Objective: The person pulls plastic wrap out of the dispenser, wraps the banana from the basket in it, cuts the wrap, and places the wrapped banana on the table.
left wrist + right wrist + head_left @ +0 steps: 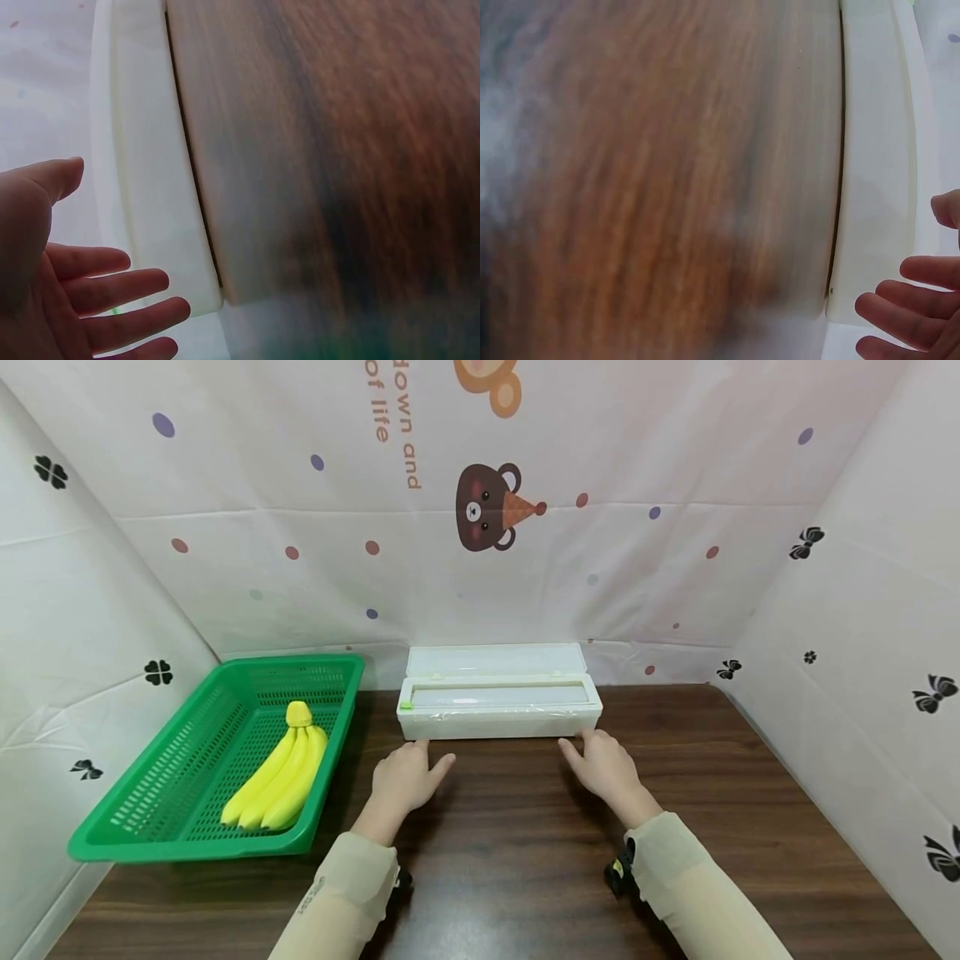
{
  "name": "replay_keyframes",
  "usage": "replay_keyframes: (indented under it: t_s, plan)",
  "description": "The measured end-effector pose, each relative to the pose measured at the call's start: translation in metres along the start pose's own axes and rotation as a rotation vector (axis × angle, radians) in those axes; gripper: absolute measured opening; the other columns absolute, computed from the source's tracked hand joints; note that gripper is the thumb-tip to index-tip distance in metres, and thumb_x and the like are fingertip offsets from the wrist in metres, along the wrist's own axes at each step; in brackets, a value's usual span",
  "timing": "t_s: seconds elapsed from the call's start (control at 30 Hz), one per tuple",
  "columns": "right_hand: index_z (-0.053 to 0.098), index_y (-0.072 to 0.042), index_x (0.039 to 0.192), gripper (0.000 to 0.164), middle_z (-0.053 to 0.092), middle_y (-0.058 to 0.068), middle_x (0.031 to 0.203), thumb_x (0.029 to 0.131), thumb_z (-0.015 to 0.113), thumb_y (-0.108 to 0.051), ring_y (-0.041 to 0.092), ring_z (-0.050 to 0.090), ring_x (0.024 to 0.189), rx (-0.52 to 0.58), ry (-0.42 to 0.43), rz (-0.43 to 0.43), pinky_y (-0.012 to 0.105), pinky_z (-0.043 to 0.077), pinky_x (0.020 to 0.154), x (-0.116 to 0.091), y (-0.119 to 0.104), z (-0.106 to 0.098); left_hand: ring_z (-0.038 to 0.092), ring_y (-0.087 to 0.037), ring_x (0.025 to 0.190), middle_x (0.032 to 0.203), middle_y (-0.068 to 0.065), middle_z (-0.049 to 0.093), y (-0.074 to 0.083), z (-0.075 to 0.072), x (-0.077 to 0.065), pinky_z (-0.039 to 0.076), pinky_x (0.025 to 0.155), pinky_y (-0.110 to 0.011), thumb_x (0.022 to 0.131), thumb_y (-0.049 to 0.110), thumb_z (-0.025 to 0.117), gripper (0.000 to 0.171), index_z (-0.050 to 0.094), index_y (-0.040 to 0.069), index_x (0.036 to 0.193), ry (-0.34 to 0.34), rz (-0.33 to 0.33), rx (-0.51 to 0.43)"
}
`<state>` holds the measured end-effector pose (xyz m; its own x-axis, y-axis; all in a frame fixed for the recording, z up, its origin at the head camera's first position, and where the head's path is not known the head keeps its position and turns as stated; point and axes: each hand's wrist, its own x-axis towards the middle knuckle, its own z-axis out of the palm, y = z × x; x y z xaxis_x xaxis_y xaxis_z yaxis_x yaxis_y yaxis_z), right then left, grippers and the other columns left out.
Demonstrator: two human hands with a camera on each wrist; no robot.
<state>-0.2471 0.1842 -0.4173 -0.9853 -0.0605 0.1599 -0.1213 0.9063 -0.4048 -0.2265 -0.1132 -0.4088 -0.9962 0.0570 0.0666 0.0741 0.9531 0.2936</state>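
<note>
A long white box, apparently a cling film dispenser, lies at the back of the table with its lid tipped back. Clear film stretches over its top, and a small green piece sits at the left end. My left hand is by the box's front left corner, thumb spread and fingers extended. Near the front right corner is my right hand, its fingers extended too. Both wrist views show the hands beside the ends of the box; whether fingertips touch it I cannot tell. Neither hand holds anything.
To the left stands a green plastic basket with a bunch of yellow bananas in it. The dark wooden table is bounded by a patterned sheet behind and at both sides.
</note>
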Motion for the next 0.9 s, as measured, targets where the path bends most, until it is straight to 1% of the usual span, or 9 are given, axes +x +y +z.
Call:
replay_keyframes:
  t_s: [0.1,0.23,0.33,0.43,0.57,0.73,0.83,0.9]
  plan:
    - [0.061,0.002,0.117,0.049,0.063,0.023,0.114,0.095,0.050,-0.041,0.039,0.062,0.100,0.004,0.001,0.001,0.054,0.050,0.079,0.002,0.001,0.000,0.065,-0.032,0.095,0.110,-0.016,0.065,0.000,0.001,0.002,0.052,0.069,-0.046,0.092,0.055,0.048,0.063,0.055,0.002,0.124,0.011,-0.001,-0.006]
    - [0.061,0.002,0.117,0.049,0.063,0.023,0.114,0.095,0.050,-0.040,0.040,0.062,0.100,0.009,0.006,-0.010,0.054,0.050,0.079,0.004,0.002,0.001,0.065,-0.031,0.085,0.099,-0.015,0.067,0.000,0.000,0.003,0.051,0.062,-0.043,0.091,0.053,0.051,0.055,0.060,0.003,0.111,0.030,-0.008,-0.021]
    - [0.061,0.002,0.118,0.048,0.064,0.023,0.114,0.096,0.050,-0.039,0.039,0.062,0.101,0.021,-0.001,-0.012,0.054,0.050,0.080,0.006,0.004,0.001,0.066,-0.031,0.083,0.096,-0.015,0.067,-0.001,0.000,0.005,0.051,0.061,-0.042,0.090,0.052,0.053,0.053,0.060,0.002,0.107,0.035,-0.028,-0.053]
    - [0.060,0.002,0.119,0.047,0.064,0.023,0.114,0.096,0.050,-0.037,0.039,0.062,0.101,0.041,-0.023,0.009,0.053,0.050,0.082,0.009,0.006,0.002,0.066,-0.032,0.087,0.103,-0.017,0.068,-0.002,-0.001,0.008,0.052,0.064,-0.045,0.091,0.050,0.053,0.055,0.059,0.002,0.115,0.032,-0.061,-0.104]
    - [0.059,0.002,0.120,0.044,0.064,0.023,0.115,0.096,0.050,-0.034,0.038,0.062,0.102,0.070,-0.046,0.041,0.052,0.049,0.084,0.013,0.009,0.002,0.065,-0.035,0.095,0.117,-0.020,0.064,-0.004,-0.001,0.014,0.052,0.072,-0.049,0.091,0.049,0.052,0.060,0.054,0.002,0.128,0.016,-0.100,-0.170]
    - [0.059,0.002,0.120,0.043,0.063,0.023,0.116,0.096,0.050,-0.033,0.037,0.061,0.103,0.112,-0.058,0.067,0.051,0.048,0.085,0.017,0.011,0.000,0.062,-0.036,0.104,0.127,-0.018,0.059,-0.008,0.000,0.020,0.051,0.077,-0.051,0.091,0.045,0.054,0.058,0.051,0.004,0.133,0.015,-0.136,-0.266]
    - [0.059,0.001,0.119,0.044,0.063,0.022,0.117,0.096,0.049,-0.034,0.036,0.061,0.103,0.142,-0.060,0.087,0.050,0.048,0.086,0.020,0.011,-0.001,0.061,-0.035,0.108,0.129,-0.016,0.059,-0.010,0.001,0.023,0.051,0.081,-0.051,0.091,0.043,0.054,0.057,0.052,0.004,0.132,0.021,-0.153,-0.326]
    - [0.060,0.001,0.118,0.043,0.064,0.021,0.116,0.095,0.049,-0.034,0.035,0.061,0.103,0.152,-0.060,0.093,0.049,0.048,0.087,0.021,0.012,0.000,0.062,-0.033,0.107,0.125,-0.016,0.061,-0.012,0.002,0.025,0.051,0.082,-0.050,0.092,0.042,0.053,0.056,0.051,0.003,0.132,0.020,-0.161,-0.361]
